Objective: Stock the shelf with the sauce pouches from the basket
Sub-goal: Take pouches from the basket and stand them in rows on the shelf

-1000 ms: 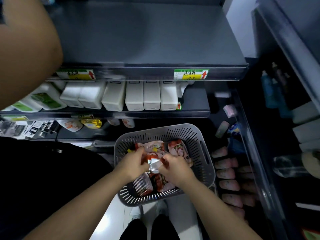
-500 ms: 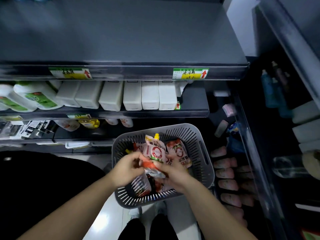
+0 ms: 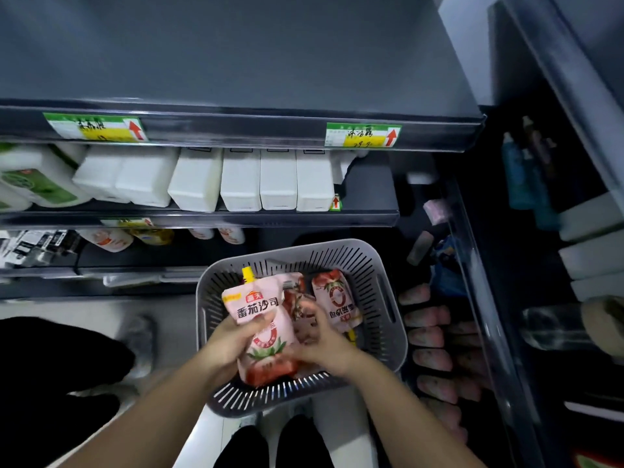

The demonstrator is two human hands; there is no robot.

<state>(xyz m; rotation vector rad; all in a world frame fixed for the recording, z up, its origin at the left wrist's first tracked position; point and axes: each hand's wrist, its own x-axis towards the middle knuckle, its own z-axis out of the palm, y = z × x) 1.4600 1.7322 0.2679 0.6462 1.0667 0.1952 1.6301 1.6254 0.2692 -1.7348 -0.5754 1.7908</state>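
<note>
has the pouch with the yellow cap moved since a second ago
Yes. The pouch now stands up in the left hand, lifted toward the basket's far rim.

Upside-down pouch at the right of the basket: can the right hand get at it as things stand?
Probably yes. The right hand is already inside the basket, right beside the upside-down pouch, which lies on top uncovered. The left hand holds the upright pouch off to the other side.

left hand [image 3: 233, 342]: fingers curled, gripping | right hand [image 3: 326, 346]: curled, gripping
</note>
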